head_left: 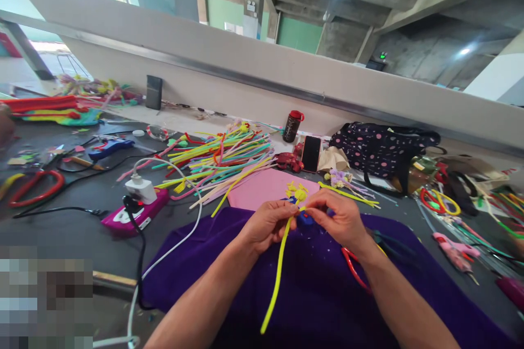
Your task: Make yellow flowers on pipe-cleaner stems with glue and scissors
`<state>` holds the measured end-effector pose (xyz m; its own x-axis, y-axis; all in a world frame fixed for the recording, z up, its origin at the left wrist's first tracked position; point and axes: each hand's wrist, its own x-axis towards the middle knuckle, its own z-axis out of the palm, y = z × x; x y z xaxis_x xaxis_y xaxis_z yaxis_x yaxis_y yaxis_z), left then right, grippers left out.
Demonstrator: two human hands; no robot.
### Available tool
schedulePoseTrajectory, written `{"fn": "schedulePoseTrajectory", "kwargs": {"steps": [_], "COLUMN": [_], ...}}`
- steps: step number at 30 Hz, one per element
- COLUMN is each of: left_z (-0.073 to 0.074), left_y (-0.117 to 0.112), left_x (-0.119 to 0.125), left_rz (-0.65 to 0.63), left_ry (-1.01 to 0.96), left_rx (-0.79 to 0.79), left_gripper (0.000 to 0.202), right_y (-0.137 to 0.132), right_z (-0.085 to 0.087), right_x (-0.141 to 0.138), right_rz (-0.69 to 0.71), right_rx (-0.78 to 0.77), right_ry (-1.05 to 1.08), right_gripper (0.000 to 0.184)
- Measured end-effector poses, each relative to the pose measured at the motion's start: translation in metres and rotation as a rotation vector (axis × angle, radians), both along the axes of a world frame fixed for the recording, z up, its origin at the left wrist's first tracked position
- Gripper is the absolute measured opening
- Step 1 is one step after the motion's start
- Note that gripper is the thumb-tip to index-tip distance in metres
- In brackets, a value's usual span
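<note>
Between my two hands is a yellow pipe cleaner [279, 278], its long free end hanging down over the purple cloth [196, 262]. My left hand [268, 222] pinches it close to its bent upper part. The fingertips of my right hand [338, 214] are closed on the short bent end, almost touching the left fingers. Just above the fingertips shows a small yellow flower shape [297, 192] of looped pipe cleaner; whether it is joined to the held piece I cannot tell. A blue object [305, 218] is partly hidden behind my hands.
A pink board [257, 188] lies beyond my hands, with a heap of coloured pipe cleaners [221, 155] at its left. Red-handled scissors [355, 270] rest under my right forearm. A magenta power strip [135, 215] with cables stands left; a pink glue gun [454, 251] lies right.
</note>
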<state>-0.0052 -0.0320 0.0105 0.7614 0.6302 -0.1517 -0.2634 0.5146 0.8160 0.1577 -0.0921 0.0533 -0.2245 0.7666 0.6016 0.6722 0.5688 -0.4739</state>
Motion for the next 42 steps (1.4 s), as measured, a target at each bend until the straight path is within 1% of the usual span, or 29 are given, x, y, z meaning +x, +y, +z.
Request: {"fn": "schedulePoseTrajectory", "kwargs": {"steps": [4,8,13,17,23,29,36,42], "left_z": [0.002,0.0,0.0,0.001,-0.001,-0.004,-0.01,-0.006], "left_y": [0.0,0.001,0.002,0.001,0.001,0.002,0.002,0.0], "left_x": [0.0,0.001,0.002,0.003,0.004,0.005,0.007,0.006], "left_rz": [-0.002,-0.059,-0.111,-0.124,-0.125,-0.12,-0.093,-0.096], "left_ry": [0.105,0.193,0.287,0.3,0.301,0.32,0.329,0.344], "left_rx": [0.094,0.157,0.202,0.227,0.242,0.276,0.302,0.305], "left_gripper": [0.018,0.015,0.014,0.013,0.013,0.011,0.011,0.01], "right_y": [0.0,0.002,0.003,0.003,0.005,0.005,0.004,0.004], "right_z": [0.017,0.022,0.019,0.016,0.012,0.013,0.01,0.01], "right_x": [0.016,0.022,0.021,0.02,0.021,0.022,0.02,0.019], "right_rz": [-0.02,0.016,0.094,0.127,0.136,0.147,0.125,0.123], "right_rx": [0.013,0.007,-0.058,-0.056,-0.001,0.03,0.032,0.046], "right_ry": [-0.039,-0.091,-0.175,-0.229,-0.352,-0.426,-0.449,-0.458], "right_gripper": [0.006,0.008,0.01,0.011,0.012,0.014,0.015,0.014]}}
